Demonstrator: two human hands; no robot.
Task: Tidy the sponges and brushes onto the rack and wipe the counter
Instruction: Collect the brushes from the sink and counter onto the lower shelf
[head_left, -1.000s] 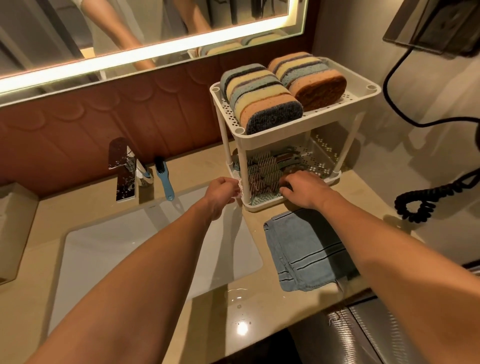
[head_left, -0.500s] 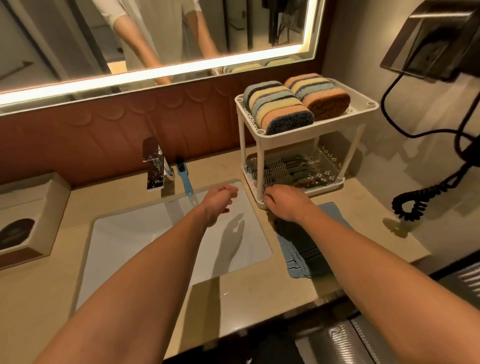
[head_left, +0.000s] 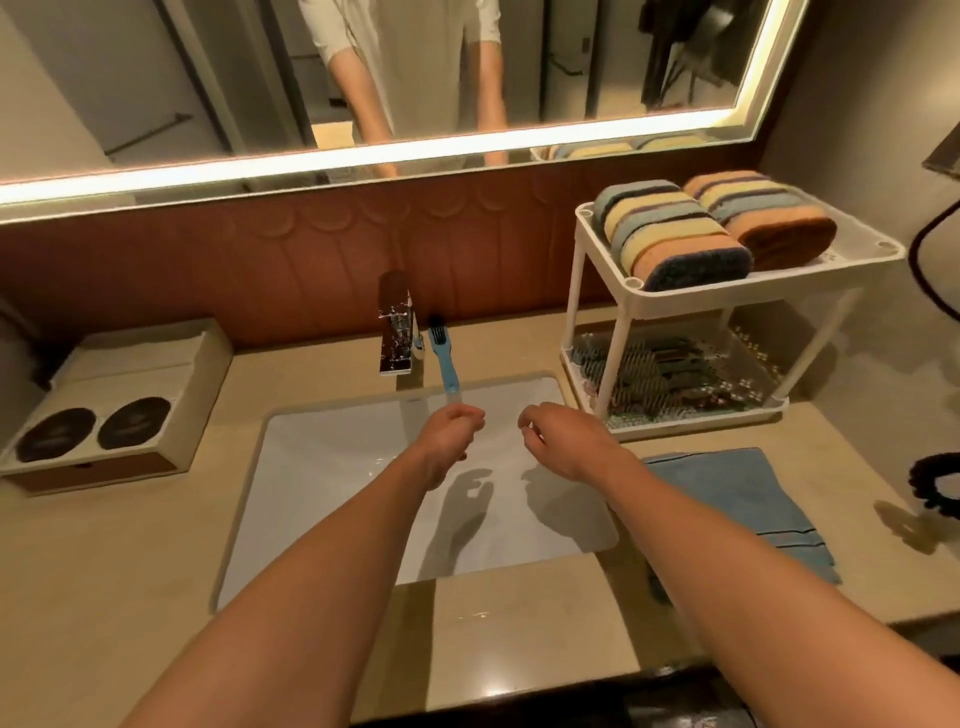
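A white two-tier rack (head_left: 587, 244) stands at the right of the counter. Its top shelf carries two rows of striped sponges (head_left: 670, 234), and several brushes (head_left: 665, 374) lie on the lower shelf. One blue-handled brush (head_left: 445, 358) rests on the counter beside the faucet, its handle reaching the basin's edge. A blue cloth (head_left: 737, 499) lies flat in front of the rack. My left hand (head_left: 451, 441) hovers over the basin just below the blue brush, fingers loosely curled and holding nothing. My right hand (head_left: 566, 441) hangs beside it, also curled and holding nothing.
The white basin (head_left: 332, 478) sits in the beige counter (head_left: 104, 571), with a chrome faucet (head_left: 396, 327) behind it. A box with two dark round lids (head_left: 104, 410) is at the left. A black coiled cord (head_left: 935, 488) hangs at the right wall. A lit mirror runs above.
Both hands drew back from the rack's lower shelf and moved left over the basin. The view has shifted left, bringing the box into sight.
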